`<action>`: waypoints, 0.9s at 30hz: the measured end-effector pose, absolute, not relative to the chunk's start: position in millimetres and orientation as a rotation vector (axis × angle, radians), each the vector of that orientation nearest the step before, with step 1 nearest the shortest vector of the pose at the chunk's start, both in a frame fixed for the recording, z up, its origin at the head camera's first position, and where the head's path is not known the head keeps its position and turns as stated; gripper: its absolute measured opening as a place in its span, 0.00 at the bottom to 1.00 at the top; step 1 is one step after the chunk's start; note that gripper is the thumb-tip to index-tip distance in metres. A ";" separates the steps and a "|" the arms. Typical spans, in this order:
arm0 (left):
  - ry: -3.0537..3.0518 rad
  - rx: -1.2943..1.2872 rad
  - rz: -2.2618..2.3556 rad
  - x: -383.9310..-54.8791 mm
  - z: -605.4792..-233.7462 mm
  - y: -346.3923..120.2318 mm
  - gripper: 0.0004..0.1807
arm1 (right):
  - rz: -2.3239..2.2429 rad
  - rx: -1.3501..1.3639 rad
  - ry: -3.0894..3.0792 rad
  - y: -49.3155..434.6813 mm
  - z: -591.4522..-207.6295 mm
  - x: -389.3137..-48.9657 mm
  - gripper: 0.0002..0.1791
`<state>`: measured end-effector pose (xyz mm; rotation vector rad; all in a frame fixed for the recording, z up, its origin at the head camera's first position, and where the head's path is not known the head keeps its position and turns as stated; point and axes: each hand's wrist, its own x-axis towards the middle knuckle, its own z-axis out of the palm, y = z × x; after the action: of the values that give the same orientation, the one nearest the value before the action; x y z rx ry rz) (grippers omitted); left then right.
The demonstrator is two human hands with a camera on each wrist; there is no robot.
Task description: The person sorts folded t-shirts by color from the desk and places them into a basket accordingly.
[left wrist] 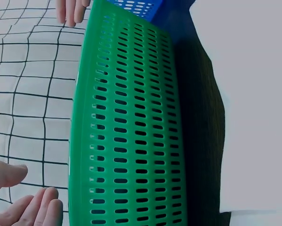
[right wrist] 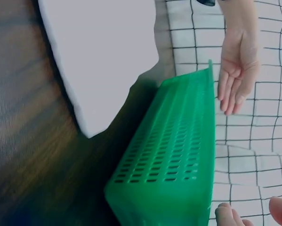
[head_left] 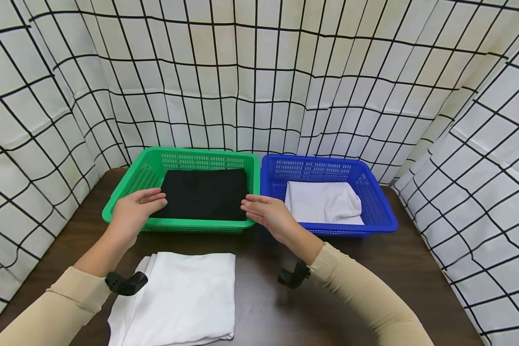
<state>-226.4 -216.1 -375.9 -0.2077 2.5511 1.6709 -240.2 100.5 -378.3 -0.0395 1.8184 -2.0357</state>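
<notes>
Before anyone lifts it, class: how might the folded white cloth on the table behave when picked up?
The folded white cloth is probably floppy: its layers lie unevenly at the left side. It could unfold if lifted by one layer, since no fastening shows. Lying flat on the table, it seems unlikely to roll or tip.

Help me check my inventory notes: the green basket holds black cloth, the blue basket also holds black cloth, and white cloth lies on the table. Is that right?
Not quite: the blue basket holds a white cloth, not black, as the head view shows. The green basket does hold black cloth, and another white cloth lies on the table.
</notes>
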 end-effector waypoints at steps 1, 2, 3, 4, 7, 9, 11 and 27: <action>2.539 -0.207 1.674 -224.6 -375.7 -216.7 0.38 | -2.030 -0.050 1.818 101.3 -378.2 -238.1 0.26; 2.529 -0.203 1.673 -223.1 -375.7 -217.5 0.38 | -2.024 -0.054 1.817 102.1 -378.0 -235.9 0.26; 2.518 -0.200 1.676 -221.6 -375.6 -218.2 0.38 | -2.015 -0.066 1.819 102.9 -377.6 -233.5 0.26; 2.513 -0.197 1.675 -220.2 -375.4 -219.1 0.39 | -2.008 -0.075 1.816 103.6 -377.1 -231.3 0.26; 2.501 -0.172 1.675 -215.2 -374.3 -222.0 0.40 | -1.995 -0.089 1.804 105.2 -375.8 -225.5 0.26; 2.493 -0.158 1.676 -211.6 -373.6 -223.8 0.41 | -2.003 -0.097 1.795 106.3 -375.7 -222.9 0.27; 2.481 -0.146 1.676 -208.1 -373.0 -224.9 0.42 | -2.017 -0.094 1.777 107.7 -375.9 -220.5 0.27; 2.359 -0.117 1.765 -171.9 -377.0 -232.7 0.38 | -1.868 -0.145 1.820 125.2 -413.0 -186.6 0.25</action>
<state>-171.9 -232.7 -377.0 -0.1166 2.3588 1.7650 -186.6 125.2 -413.0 -0.1452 1.8201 -1.8680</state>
